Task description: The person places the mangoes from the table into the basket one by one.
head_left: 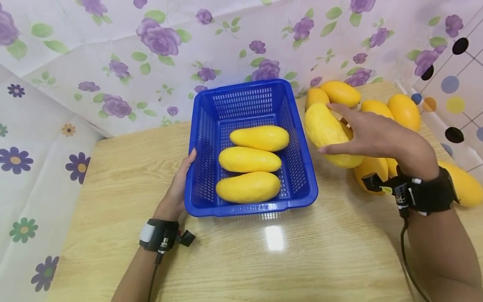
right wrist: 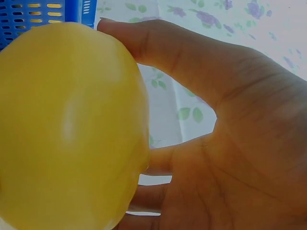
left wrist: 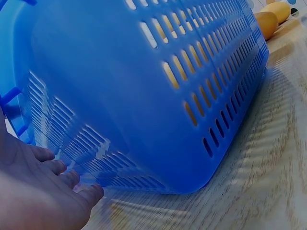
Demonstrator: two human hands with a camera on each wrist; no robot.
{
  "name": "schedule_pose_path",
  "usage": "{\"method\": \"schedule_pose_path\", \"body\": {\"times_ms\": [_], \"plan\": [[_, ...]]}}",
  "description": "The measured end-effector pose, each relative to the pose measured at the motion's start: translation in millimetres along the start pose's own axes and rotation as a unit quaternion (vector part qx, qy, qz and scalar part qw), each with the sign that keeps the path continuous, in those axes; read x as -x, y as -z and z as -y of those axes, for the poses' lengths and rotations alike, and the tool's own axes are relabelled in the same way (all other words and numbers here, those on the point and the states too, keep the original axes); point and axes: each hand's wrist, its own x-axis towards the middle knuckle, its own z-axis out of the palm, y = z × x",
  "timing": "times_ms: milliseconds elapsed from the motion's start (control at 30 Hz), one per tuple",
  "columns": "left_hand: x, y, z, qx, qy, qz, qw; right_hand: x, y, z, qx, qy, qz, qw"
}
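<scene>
A blue plastic basket (head_left: 250,208) sits on the table with three long yellow mangoes lying side by side inside: an upper one (head_left: 260,138), a middle one (head_left: 250,160) and a lower one (head_left: 248,187). My left hand (head_left: 176,184) rests against the basket's left side, thumb at the rim. The left wrist view shows its fingers (left wrist: 69,179) fairly straight along the outer wall. To the right of the basket, my right hand (head_left: 371,132) grips a large yellow mango (head_left: 328,130) between thumb and fingers. This mango (right wrist: 72,124) fills the left of the right wrist view.
Several more mangoes lie loose on the right, among them one at the back (head_left: 341,93), one farther right (head_left: 404,112) and one by the right wrist (head_left: 462,184). A flowered sheet (head_left: 151,75) hangs behind the wooden table (head_left: 124,188). Cables run from both wrist straps.
</scene>
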Motion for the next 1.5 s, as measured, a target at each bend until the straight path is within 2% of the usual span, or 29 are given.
{"method": "schedule_pose_path", "body": {"times_ms": [433, 767, 1500], "plan": [[-0.4, -0.3, 0.6, 0.008, 0.004, 0.0, 1.0, 0.9, 0.0, 5.4, -0.002, 0.006, -0.004, 1.0], [0.2, -0.8, 0.6, 0.019, 0.019, -0.017, 0.9995, 4.2, 0.1, 6.9, 0.003, 0.012, -0.009, 1.0], [-1.1, -1.1, -1.6, 0.001, 0.01, -0.009, 0.9999, 8.8, 2.6, 6.8, 0.007, 0.009, -0.011, 1.0]]}}
